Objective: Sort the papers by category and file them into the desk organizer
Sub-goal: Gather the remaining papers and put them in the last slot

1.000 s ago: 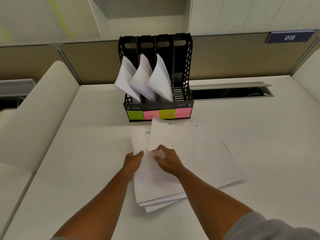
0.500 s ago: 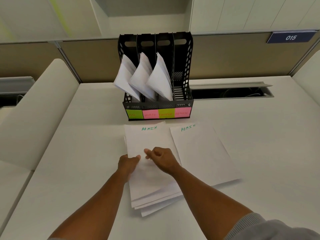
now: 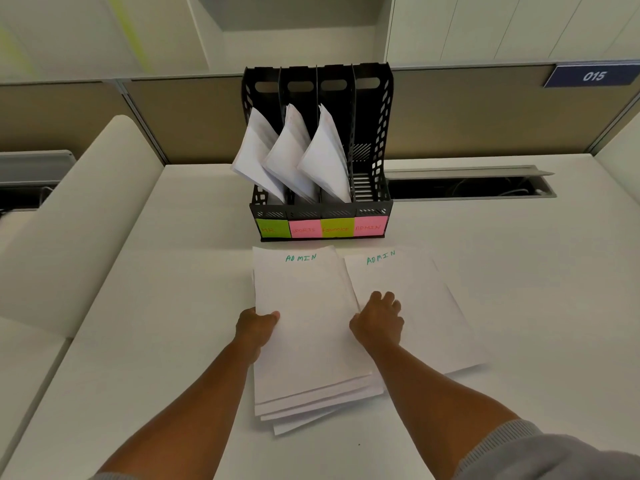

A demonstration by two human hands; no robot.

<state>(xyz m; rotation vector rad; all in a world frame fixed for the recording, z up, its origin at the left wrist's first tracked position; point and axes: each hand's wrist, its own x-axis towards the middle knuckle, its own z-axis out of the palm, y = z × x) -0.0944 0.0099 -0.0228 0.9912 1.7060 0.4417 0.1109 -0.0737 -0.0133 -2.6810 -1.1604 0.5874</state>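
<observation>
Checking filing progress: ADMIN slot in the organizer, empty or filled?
Empty. The ADMIN slot, rightmost in the desk organizer, shows only its bare slotted floor; the three other slots hold leaning papers.

A blue "015" sign [image 3: 593, 76] hangs above the white desk [image 3: 502, 289].

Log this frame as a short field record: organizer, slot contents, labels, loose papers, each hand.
organizer: black four-slot desk organizer at the back of the white desk
slots: three left slots hold leaning papers; rightmost slot empty
labels: sticky notes on front; rightmost reads ADMIN
left stack: fanned paper stack, top sheet headed ADMIN
right sheet: single sheet headed ADMIN, beside the stack
left hand: left hand grips the stack's left edge
right hand: right hand, fingers curled, rests on the single sheet by the stack's right edge
</observation>
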